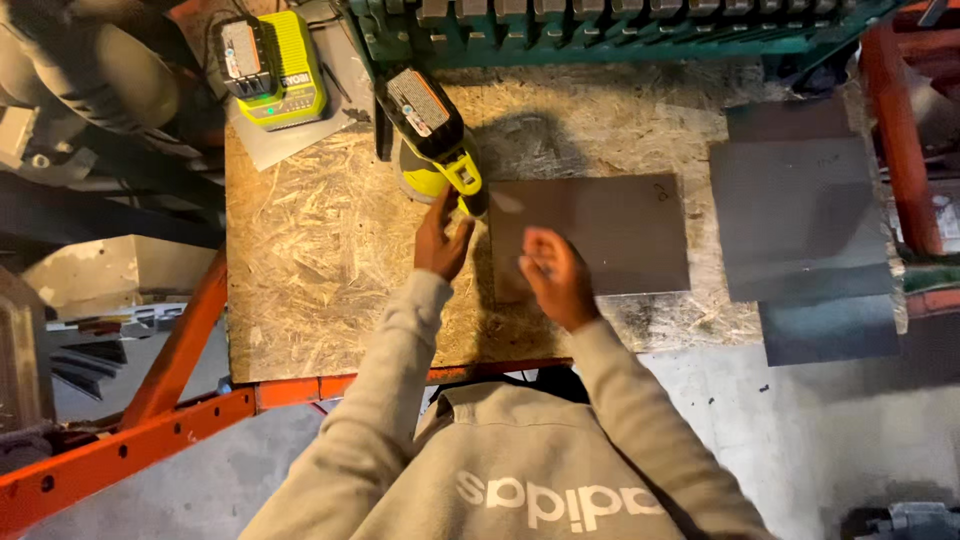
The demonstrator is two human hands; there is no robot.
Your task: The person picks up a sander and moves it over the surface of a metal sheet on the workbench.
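A yellow-green and black cordless sander (436,140) rests on the chipboard bench (320,260). My left hand (441,240) reaches up to the sander's handle, with its fingertips at or just below the handle end. My right hand (556,277) hovers over the near left part of a dark grey metal sheet (620,230) that lies flat on the bench to the right of the sander; its fingers are loosely curled and hold nothing. Whether the left hand grips the handle is unclear.
A yellow-green battery charger with a black battery (272,68) sits at the bench's back left. More grey sheets (800,220) lie stacked at the right. A green metal rack (600,25) runs along the back. Orange steel frame beams (150,420) edge the bench.
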